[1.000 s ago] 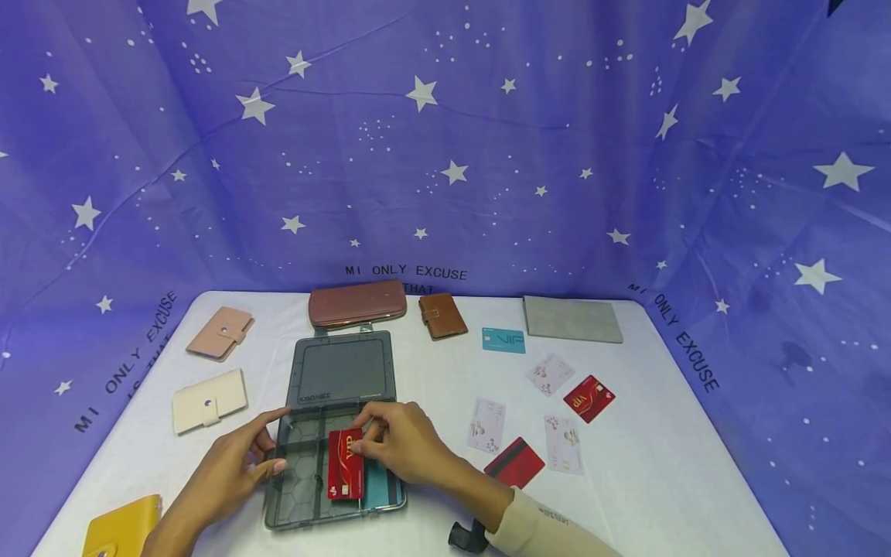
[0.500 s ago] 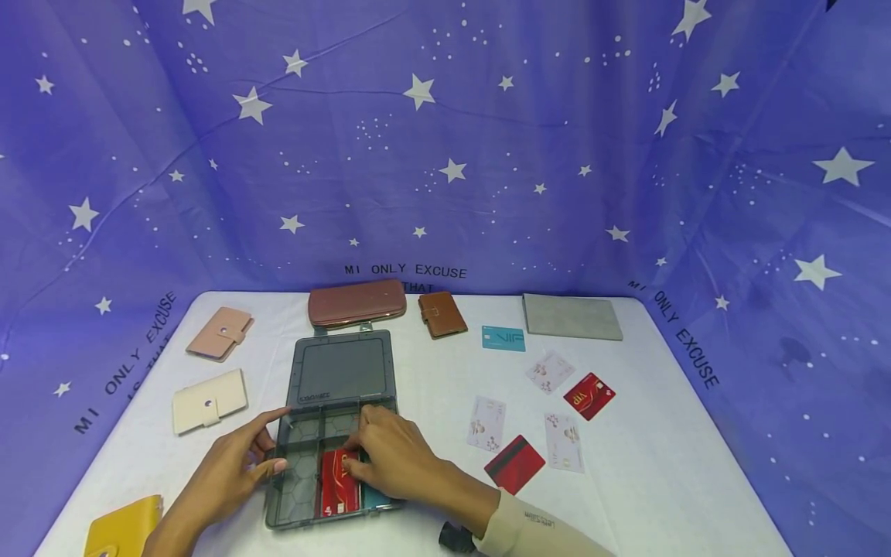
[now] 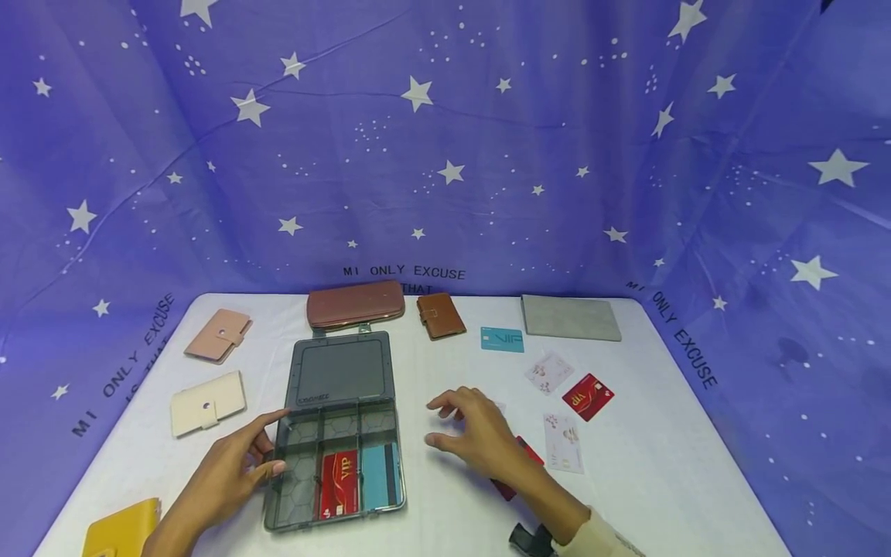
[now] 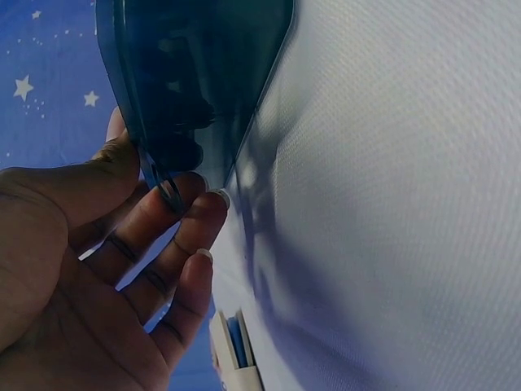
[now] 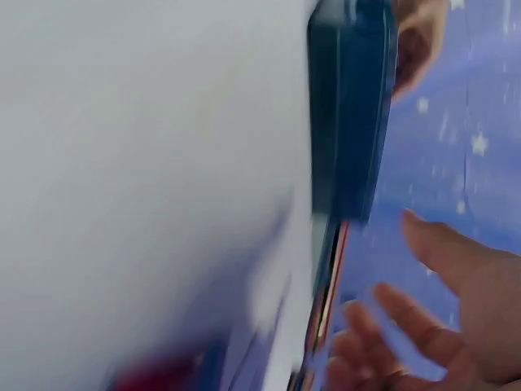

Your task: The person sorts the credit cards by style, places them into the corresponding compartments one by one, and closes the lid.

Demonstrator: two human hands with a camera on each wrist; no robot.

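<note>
A grey see-through compartment box point(image 3: 292, 491) stands with its lid point(image 3: 341, 370) folded back. In its front middle compartment lies a red VIP card point(image 3: 339, 483), and in the front right one a teal card with a dark stripe point(image 3: 379, 476). My left hand point(image 3: 226, 472) holds the box's left side, thumb at the rim; the left wrist view shows fingers curled at the box's edge point(image 4: 146, 155). My right hand point(image 3: 480, 433) holds nothing, fingers loosely bent and spread, right of the box. It partly covers a red card point(image 3: 529, 450) and a pale card.
Right of the box lie a blue VIP card point(image 3: 502, 340), pale cards point(image 3: 563, 442) and another red VIP card point(image 3: 588, 397). Along the back are a maroon wallet point(image 3: 356, 304), brown cardholder point(image 3: 442, 316) and grey wallet point(image 3: 571, 318). Pink point(image 3: 218, 336), cream point(image 3: 208, 404) and yellow point(image 3: 121, 530) cardholders lie left.
My right hand lowered the red VIP card into the front middle compartment, let it go and moved right, out of the box. My left hand stays at the box's side.
</note>
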